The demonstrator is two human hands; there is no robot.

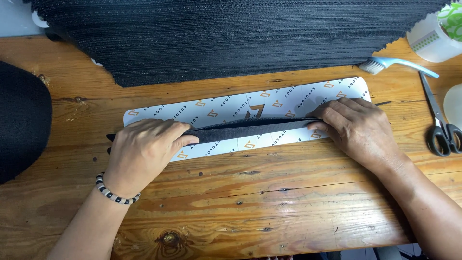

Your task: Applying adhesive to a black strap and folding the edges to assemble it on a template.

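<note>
A black fabric strip (245, 128) lies along the printed white card (269, 103), its ends pressed flat under the left hand (144, 149) and right hand (356, 127), set well apart

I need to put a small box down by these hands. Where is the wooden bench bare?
Bare wood runs along the table front, below the white printed card and between both forearms. The back is crowded by black mesh; brush and scissors fill the right.

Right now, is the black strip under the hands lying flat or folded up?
Folded. The black strip lies doubled along its length on the white printed card, while the left hand and right hand press its ends.
</note>
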